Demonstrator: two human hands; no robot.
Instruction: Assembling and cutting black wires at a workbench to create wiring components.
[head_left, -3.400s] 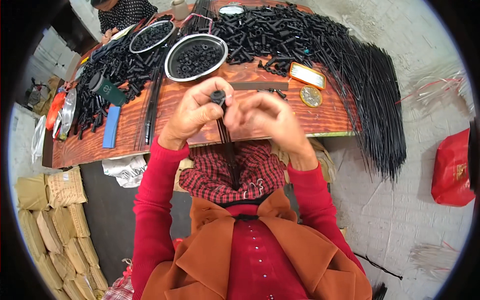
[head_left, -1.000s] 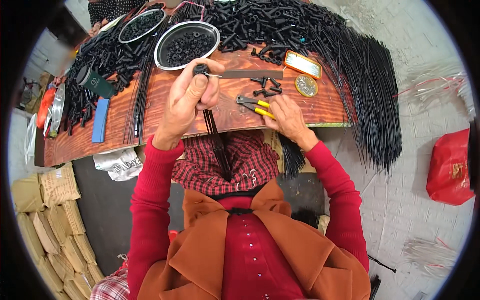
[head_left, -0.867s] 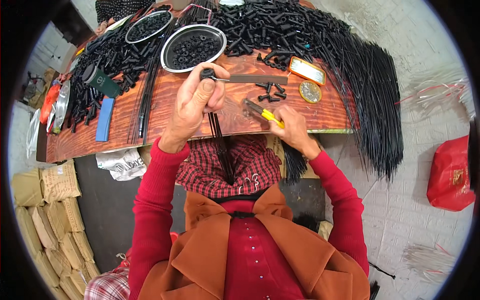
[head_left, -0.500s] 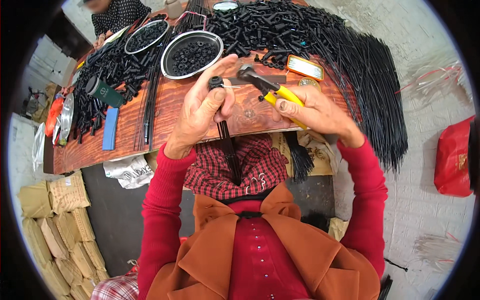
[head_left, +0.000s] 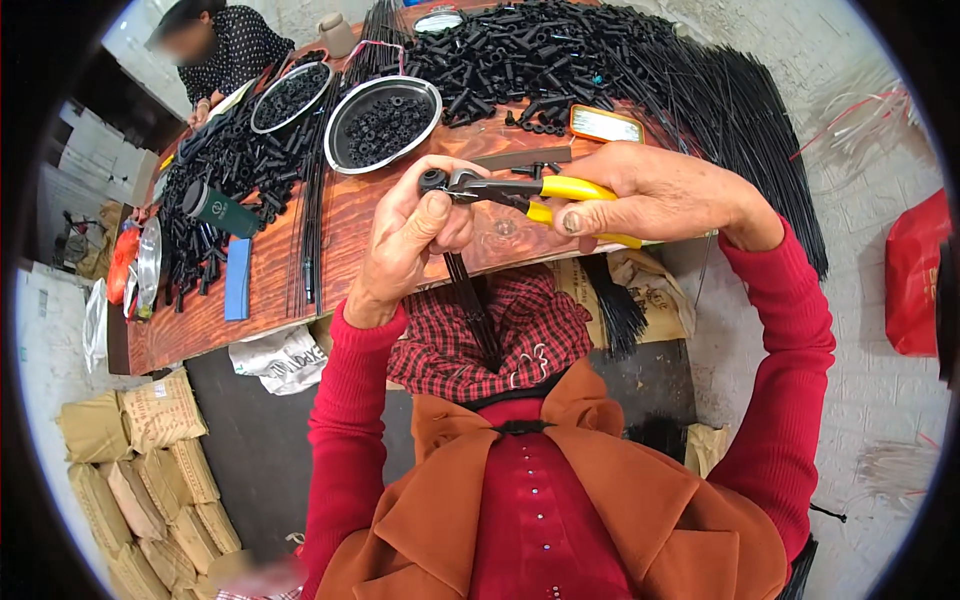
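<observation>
A thin bundle of black rods [head_left: 470, 305] stands nearly upright at the centre of the frame, its lower end over the red checked lap. A small black ring-shaped cap [head_left: 433, 181] sits at its top end. Yellow-handled metal pliers [head_left: 530, 190] lie level just right of it, their steel nose closed on that cap.

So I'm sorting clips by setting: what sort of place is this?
Probably a small hand-assembly workshop: a wooden workbench heaped with small black parts, metal bowls of them, and the right hand working yellow-handled pliers.
</observation>
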